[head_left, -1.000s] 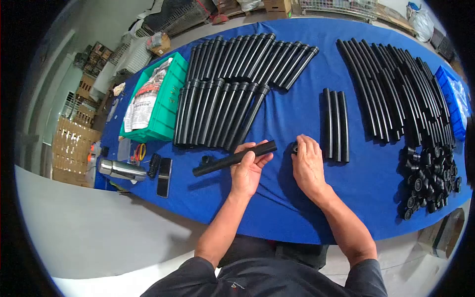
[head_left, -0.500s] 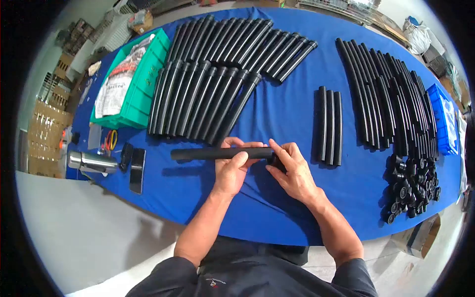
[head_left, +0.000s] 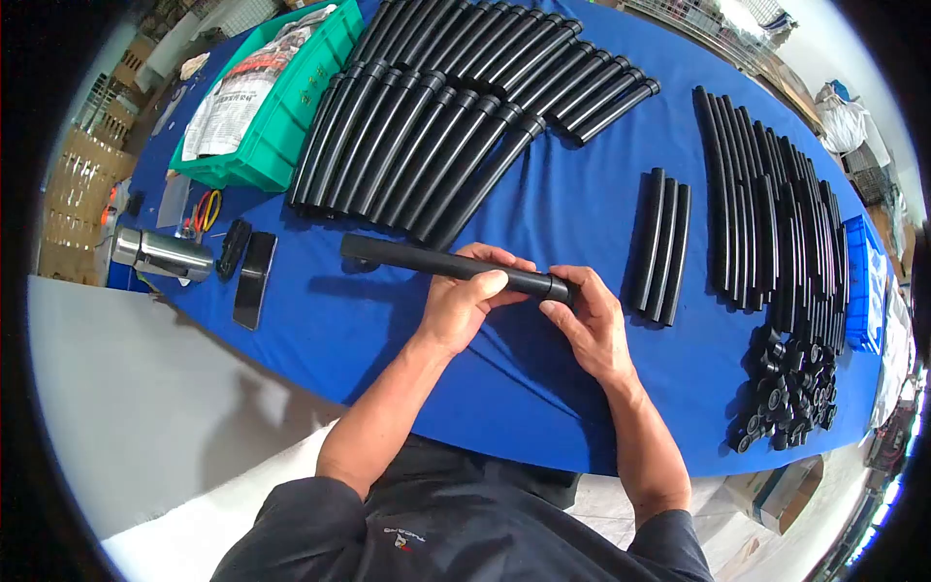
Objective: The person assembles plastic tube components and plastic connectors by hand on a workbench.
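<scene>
A long black tube (head_left: 407,258) is held just above the blue cloth, slanting slightly down to the right. My left hand (head_left: 468,296) wraps round its middle, thumb on top. At the right end sits a wider black end cap (head_left: 561,288), and the fingers of my right hand (head_left: 593,325) are closed round it. The cap is on the tube's end, partly hidden by those fingers. Beyond my hands, black tubes with caps (head_left: 427,145) lie in two rows. To the right lie three plain tubes (head_left: 662,247).
Many plain tubes (head_left: 776,213) are stacked on the right, above a heap of loose caps (head_left: 790,393). A blue bin (head_left: 863,281) stands at the right edge. On the left are a green crate (head_left: 281,136) holding newspaper, a steel flask (head_left: 160,254), scissors (head_left: 208,210) and a phone (head_left: 254,281).
The cap now sits in line on the tube's right end, where before my right hand covered that end. The tube has tilted down to the right, and the whole view has turned a little.
</scene>
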